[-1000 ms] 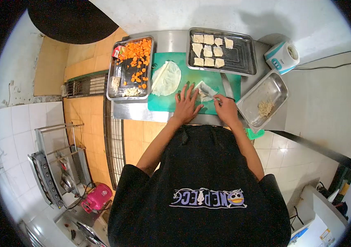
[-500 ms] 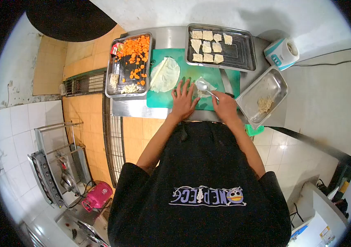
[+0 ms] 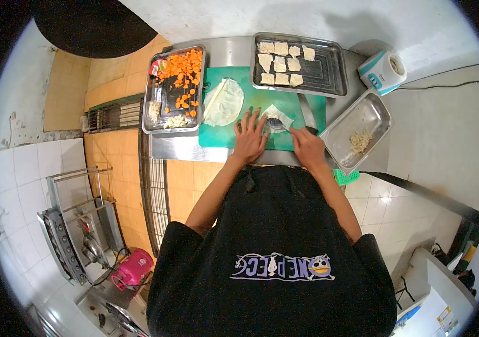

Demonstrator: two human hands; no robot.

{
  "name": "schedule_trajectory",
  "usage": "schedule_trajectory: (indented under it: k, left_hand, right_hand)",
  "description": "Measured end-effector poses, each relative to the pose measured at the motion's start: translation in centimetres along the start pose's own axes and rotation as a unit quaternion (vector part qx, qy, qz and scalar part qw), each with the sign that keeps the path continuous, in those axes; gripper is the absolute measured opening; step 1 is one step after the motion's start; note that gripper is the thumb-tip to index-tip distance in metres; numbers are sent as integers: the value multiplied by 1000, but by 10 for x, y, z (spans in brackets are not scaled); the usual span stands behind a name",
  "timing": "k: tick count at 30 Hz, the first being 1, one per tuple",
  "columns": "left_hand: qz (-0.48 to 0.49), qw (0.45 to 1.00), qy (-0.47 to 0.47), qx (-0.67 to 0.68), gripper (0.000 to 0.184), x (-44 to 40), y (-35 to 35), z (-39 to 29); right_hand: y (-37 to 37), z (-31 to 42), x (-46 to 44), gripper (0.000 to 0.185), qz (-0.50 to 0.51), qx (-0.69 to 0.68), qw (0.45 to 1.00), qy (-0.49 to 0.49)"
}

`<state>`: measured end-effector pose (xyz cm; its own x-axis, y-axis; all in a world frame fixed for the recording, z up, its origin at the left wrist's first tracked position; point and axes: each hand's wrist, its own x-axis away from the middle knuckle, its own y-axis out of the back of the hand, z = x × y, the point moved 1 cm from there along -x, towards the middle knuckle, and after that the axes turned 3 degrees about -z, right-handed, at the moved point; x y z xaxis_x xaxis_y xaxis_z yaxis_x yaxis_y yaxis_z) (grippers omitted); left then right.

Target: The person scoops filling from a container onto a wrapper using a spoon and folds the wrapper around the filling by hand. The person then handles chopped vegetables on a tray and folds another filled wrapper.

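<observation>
My left hand lies with its fingers spread on the green cutting board, fingertips beside a small pale dough wrapper. In my right hand is a metal spoon, its bowl over the near part of that wrapper. To the left of the wrapper, a larger round pale sheet rests on the board, one edge folded over. A knife lies at the board's right side, its handle end close to my right hand.
A tray on the left carries orange carrot slices and chopped pale pieces. Behind the board stands a tray with several pale folded squares. On the right are a metal pan with pale filling and a tissue roll pack.
The spoon's bowl has shifted slightly toward me across the small wrapper, and more of the wrapper's far part shows. My left hand stays nearly in place.
</observation>
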<state>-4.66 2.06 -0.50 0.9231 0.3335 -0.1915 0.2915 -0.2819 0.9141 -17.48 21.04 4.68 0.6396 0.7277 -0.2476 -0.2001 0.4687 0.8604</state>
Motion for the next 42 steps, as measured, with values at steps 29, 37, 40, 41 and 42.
schedule_trajectory:
  k: [29, 37, 40, 41, 42]
  left_hand:
    - [-48, 997, -63, -3, 51, -9, 4, -4]
    - [-53, 996, -63, 26, 50, -9, 3, -6]
    - [-52, 997, -54, 24, 49, -7, 4, -3]
    - [-52, 997, -55, 24, 49, -7, 5, -3]
    - [-62, 997, -47, 27, 49, -7, 5, -3]
  right_hand:
    - [-12, 1, 9, 28, 62, -112, 981, -146]
    - [-11, 6, 11, 24, 47, -137, 981, -132]
    - [-8, 9, 10, 24, 74, -150, 970, -177]
    - [-7, 10, 9, 24, 73, -150, 970, -178]
    - [-7, 9, 10, 25, 77, -152, 970, -173]
